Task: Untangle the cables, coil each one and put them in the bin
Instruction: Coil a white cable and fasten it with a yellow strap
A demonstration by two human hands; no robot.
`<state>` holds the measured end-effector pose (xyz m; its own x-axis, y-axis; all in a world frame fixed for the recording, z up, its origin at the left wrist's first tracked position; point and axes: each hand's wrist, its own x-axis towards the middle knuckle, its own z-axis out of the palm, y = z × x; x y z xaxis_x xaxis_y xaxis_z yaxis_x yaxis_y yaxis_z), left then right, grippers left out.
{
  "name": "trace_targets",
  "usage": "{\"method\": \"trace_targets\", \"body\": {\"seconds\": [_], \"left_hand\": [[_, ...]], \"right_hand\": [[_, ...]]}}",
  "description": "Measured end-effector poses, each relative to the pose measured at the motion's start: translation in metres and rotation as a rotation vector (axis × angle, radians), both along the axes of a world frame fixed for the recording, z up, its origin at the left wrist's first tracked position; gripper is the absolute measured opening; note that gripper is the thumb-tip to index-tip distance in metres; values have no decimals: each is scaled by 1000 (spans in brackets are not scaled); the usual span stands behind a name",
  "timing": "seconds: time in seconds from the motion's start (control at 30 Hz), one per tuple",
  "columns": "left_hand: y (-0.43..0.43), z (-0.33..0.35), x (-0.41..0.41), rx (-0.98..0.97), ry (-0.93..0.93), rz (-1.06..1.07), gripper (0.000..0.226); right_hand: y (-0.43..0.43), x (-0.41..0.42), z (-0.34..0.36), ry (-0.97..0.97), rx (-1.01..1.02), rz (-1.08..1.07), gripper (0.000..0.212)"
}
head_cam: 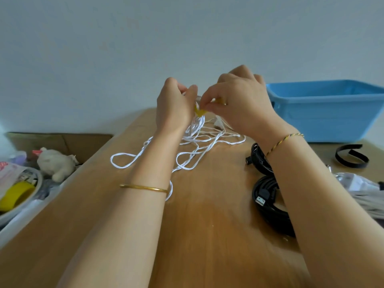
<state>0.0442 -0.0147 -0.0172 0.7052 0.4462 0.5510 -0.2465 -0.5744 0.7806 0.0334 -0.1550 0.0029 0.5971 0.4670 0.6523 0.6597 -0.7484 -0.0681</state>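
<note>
A white cable [193, 150] lies in loose tangled loops across the far middle of the wooden table [207, 225]. My left hand [172, 104] grips a bunch of its strands lifted off the table. My right hand [243, 100] pinches a yellow tie [200, 112] that sits around that bunch. The blue bin [324, 113] stands at the far right of the table. Two coiled black cables [268, 202] lie on the right, partly hidden under my right forearm, one with a USB plug showing.
A black strap [351, 156] curls in front of the bin. White cable and a clear bag [357, 183] lie at the right edge. Left of the table are a cardboard box [62, 140], a plush toy [56, 163] and yellow tape [16, 195].
</note>
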Motion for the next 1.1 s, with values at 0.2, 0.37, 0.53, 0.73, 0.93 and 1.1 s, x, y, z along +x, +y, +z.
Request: {"method": "trace_targets", "body": {"seconds": [0.2,0.37,0.53,0.73,0.93,1.1], "left_hand": [[2,-1,-3,126,49,24,27],[-2,1,-8,142,5,55,19],[-4,0,-11,149,-18,80,18],[-8,1,-15,151,-19,75,18],[-9,1,-10,127,-26,64,23],[-17,-1,-9,119,2,29,21]], "right_hand": [[5,4,-6,-13,-44,50,16],[10,10,-15,42,43,84,15],[10,8,-15,67,29,149,12],[11,7,-20,-6,116,112,13],[20,1,-31,-43,255,92,16],[19,2,-31,92,335,20,32]]}}
